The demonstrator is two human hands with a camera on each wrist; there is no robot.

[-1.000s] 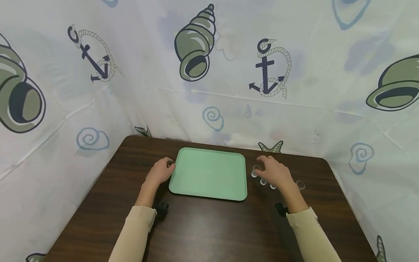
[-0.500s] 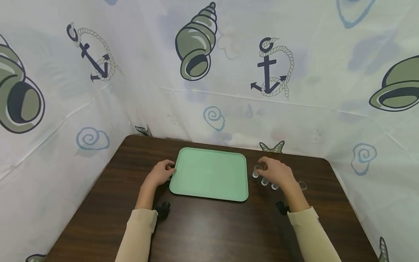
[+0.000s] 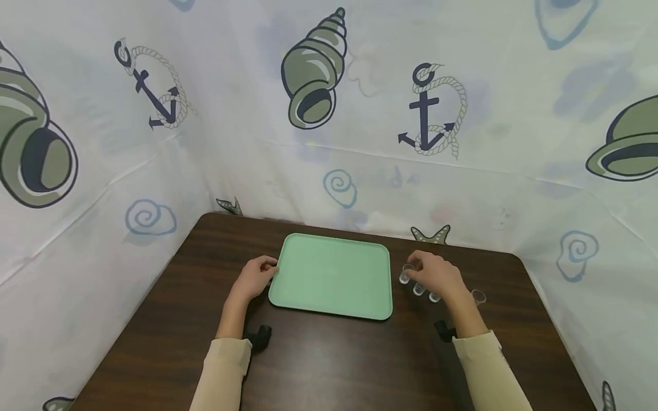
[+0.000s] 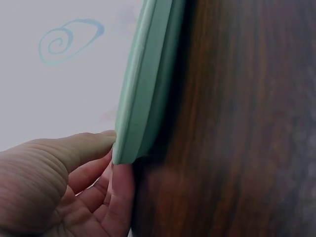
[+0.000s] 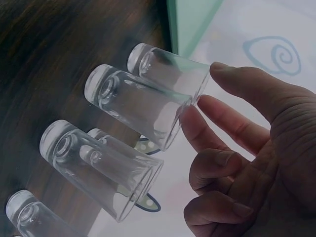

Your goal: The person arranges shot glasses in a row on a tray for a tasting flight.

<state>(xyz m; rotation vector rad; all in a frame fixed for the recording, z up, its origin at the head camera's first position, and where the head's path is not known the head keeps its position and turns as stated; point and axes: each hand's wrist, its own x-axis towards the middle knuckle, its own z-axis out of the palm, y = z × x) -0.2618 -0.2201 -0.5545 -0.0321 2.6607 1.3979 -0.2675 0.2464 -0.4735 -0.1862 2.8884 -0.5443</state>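
At left of tray [image 3: 331,277], left hand [image 3: 254,278] is pinching its edge, likely steadying it, right hand [image 3: 438,275] pinching leftmost glass [image 5: 173,71] by its reachable rim.

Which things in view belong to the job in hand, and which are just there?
Likely in the job:
green tray, edge pinched by the left hand
glass nearest the tray, apparently pinched at its rim by the right hand
other clear glasses beside it

Probably just there:
dark table
sea-print cloth behind
black wrist devices
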